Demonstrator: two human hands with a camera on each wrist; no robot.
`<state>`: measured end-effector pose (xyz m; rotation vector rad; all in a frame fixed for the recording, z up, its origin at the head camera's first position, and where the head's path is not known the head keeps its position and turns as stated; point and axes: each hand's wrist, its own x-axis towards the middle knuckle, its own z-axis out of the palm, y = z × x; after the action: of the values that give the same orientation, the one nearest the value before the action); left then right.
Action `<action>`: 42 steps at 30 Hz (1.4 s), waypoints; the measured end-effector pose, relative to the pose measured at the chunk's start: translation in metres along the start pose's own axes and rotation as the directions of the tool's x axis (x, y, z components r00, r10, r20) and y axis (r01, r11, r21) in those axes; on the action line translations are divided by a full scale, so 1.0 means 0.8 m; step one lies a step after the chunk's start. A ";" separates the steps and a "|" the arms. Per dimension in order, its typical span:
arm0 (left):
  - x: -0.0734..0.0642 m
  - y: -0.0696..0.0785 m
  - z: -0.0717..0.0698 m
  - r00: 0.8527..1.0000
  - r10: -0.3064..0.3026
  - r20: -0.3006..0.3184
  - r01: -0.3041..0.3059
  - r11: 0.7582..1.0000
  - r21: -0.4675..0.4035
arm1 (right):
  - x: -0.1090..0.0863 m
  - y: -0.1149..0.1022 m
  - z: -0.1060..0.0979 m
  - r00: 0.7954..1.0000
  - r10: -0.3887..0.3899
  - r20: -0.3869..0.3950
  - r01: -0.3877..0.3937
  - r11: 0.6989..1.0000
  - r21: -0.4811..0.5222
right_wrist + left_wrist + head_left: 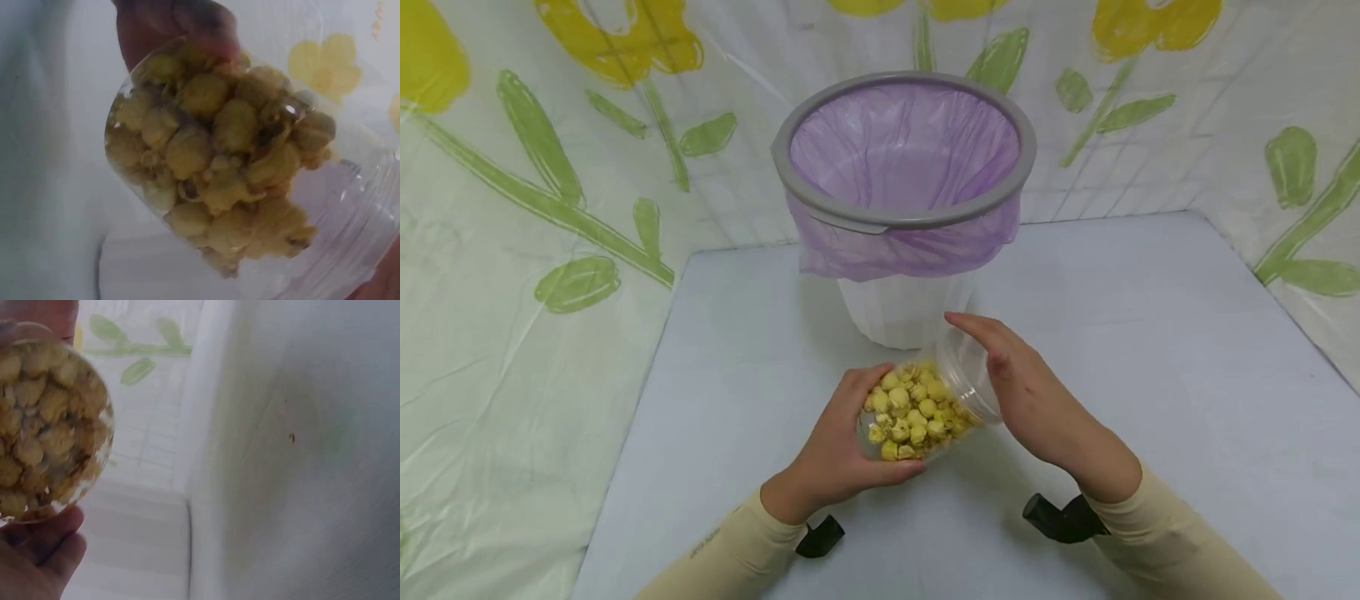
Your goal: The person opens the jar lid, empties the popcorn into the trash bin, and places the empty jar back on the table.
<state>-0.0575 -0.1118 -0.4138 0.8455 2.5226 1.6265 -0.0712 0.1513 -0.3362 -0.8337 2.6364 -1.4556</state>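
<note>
A clear plastic jar [957, 367] with yellow popcorn [917, 410] in its lower part is tilted, its wide end toward the upper right in the head view. My left hand [838, 450] grips the jar round its base, thumb on the near side and fingers on the far side. At the jar's ridged rim end, my right hand [1041, 396] holds its fingers fairly straight, with the palm side facing the rim. The right wrist view shows the popcorn [219, 150] heaped toward the base, while the left wrist view looks onto the jar's round bottom [50, 431].
Behind the jar stands a white bin [902, 312] with a grey ring rim [925, 222] and a purple liner bag [910, 167]. It rests on a pale table [1150, 350]. A sheet [737, 192] printed with yellow flowers hangs round the back and sides.
</note>
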 end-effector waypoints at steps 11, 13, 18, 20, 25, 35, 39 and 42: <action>0.005 -0.004 0.008 0.929 0.354 -0.106 -0.274 0.854 0.443 | -0.001 -0.004 0.001 0.974 0.222 -0.045 -0.225 0.969 -0.098; 0.005 -0.004 0.009 0.935 0.338 -0.103 -0.268 0.868 0.417 | -0.001 -0.002 0.001 0.975 0.214 -0.059 -0.219 0.971 -0.093; 0.004 -0.005 0.008 0.972 0.222 -0.070 -0.196 0.942 0.272 | -0.001 -0.001 0.000 0.982 0.176 -0.062 -0.180 0.982 -0.060; 0.004 -0.004 0.007 0.987 0.152 -0.046 -0.140 0.970 0.200 | -0.002 -0.001 -0.001 0.988 0.141 -0.062 -0.145 0.988 -0.056; 0.004 0.000 0.001 0.994 -0.078 0.075 0.080 0.997 -0.014 | -0.002 0.003 -0.004 0.999 0.013 -0.048 -0.018 0.995 -0.102; 0.009 0.000 -0.013 0.897 -0.259 0.358 0.346 0.916 -0.203 | -0.005 0.003 -0.003 0.982 -0.176 0.070 0.182 0.977 -0.107; 0.010 -0.009 -0.014 0.861 -0.197 0.470 0.371 0.875 -0.312 | -0.005 0.002 -0.002 0.965 -0.235 0.119 0.248 0.962 -0.117; 0.008 -0.016 -0.015 0.840 -0.145 0.523 0.387 0.835 -0.390 | -0.004 0.003 -0.001 0.946 -0.298 0.128 0.312 0.944 -0.107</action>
<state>-0.0722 -0.1230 -0.4175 0.6717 1.6987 1.5958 -0.0700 0.1543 -0.3382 -1.3475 2.6277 -1.2591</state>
